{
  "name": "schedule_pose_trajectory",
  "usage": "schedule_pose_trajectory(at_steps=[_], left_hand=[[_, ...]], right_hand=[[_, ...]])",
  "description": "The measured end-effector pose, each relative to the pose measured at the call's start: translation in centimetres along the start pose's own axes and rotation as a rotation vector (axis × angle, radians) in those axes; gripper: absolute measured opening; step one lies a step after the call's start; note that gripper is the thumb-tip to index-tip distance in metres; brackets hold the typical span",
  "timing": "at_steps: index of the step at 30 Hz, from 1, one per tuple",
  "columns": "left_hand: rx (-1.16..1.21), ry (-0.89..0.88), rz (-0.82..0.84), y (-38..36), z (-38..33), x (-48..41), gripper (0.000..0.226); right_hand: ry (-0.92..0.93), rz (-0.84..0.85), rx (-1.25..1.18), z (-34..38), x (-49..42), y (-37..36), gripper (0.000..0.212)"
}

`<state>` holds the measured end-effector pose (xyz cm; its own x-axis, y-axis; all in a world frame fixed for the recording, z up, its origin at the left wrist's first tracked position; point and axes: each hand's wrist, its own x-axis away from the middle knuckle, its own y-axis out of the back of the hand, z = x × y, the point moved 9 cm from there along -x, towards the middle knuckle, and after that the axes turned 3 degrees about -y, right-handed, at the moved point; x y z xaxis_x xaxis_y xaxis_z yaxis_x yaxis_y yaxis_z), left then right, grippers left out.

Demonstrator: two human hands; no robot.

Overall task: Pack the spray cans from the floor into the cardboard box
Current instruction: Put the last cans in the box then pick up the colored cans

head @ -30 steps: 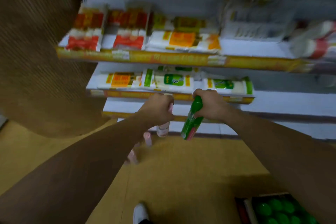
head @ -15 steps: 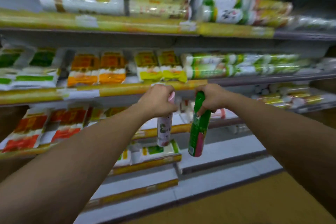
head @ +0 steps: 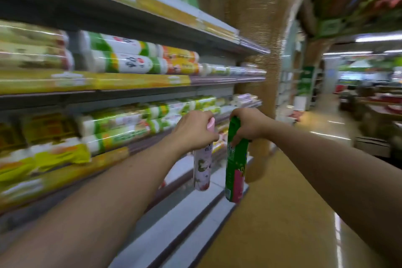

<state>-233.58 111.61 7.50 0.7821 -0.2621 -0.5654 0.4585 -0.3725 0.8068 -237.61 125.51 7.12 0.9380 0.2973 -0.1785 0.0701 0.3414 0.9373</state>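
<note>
1. Two bare forearms enter from 7 and 4 o'clock, both cut off by the frame's edge.
2. Near centre, the left hand (head: pixel 192 131) is curled round the top of a pink spray can (head: pixel 202 169). The can hangs upright in the air, its pink cap half hidden by the fingers.
3. Just beside it, toward 3 o'clock, the right hand (head: pixel 250 124) grips the top of a green spray can (head: pixel 235 172), which also hangs upright. The cans are close but apart, and their label print is unreadable.
4. At 5 o'clock lies glossy yellow floor (head: pixel 293 213).
5. From 8 to 11 o'clock run shop shelves (head: pixel 97 82) holding wrapped rolls (head: pixel 121 63), smeared by motion blur.
6. At 12 o'clock stands a woven-clad pillar (head: pixel 256 28).
7. At 2 o'clock, the far shop is too blurred to make out.
</note>
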Motion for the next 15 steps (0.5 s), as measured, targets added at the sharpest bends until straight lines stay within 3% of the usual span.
schedule_pose_trajectory(at_steps=[7, 15], left_hand=[[0.198, -0.226, 0.092, -9.3, -5.9, -8.5, 0.029], [0.318, -0.352, 0.246, -19.5, -13.9, -11.0, 0.027]], right_hand=[[-0.310, -0.087, 0.063, -11.6, 0.8, 2.6, 0.076], [-0.607, -0.081, 0.012, -23.7, 4.5, 1.4, 0.078]])
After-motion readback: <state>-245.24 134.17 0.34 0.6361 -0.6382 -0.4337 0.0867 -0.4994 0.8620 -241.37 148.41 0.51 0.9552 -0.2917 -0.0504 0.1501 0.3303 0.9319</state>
